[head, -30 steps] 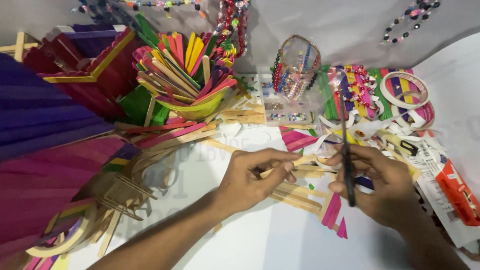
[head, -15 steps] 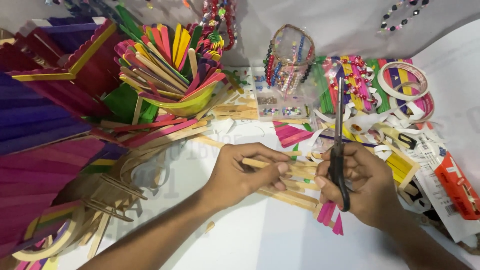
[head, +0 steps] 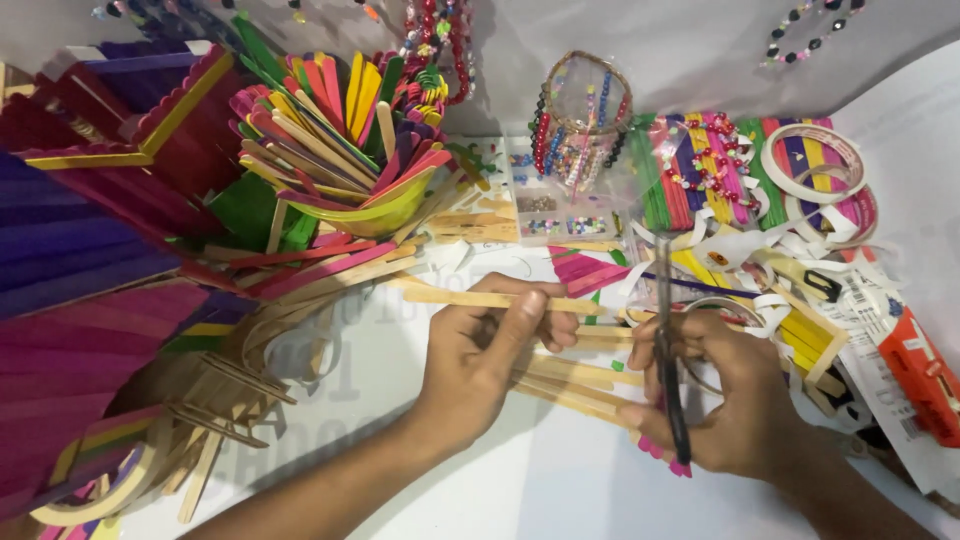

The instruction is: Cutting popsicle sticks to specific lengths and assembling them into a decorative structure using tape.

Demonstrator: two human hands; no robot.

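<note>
since a moment ago your hands have kept close together over the white table (head: 560, 480), and the scissors have stayed blades-up in your right hand (head: 735, 400). your left hand (head: 490, 355) is curled shut around a plain wooden craft stick (head: 470, 297), pinching it between thumb and fingers so it lies level, its free end pointing away from your right hand. your right hand is closed around the handles of the dark scissors (head: 668, 350), the blades standing upright just beside the near end of that stick; whether the blades are parted cannot be told. more plain sticks (head: 575, 375) lie fanned on the table beneath and between both hands. beyond your left hand sits a yellow bowl (head: 375, 215) crammed with coloured sticks, with purple and magenta stick-built panels (head: 70, 300) further out on that side. past your right hand lie rolls of tape (head: 812, 165) and a bead basket (head: 585, 110).
</note>
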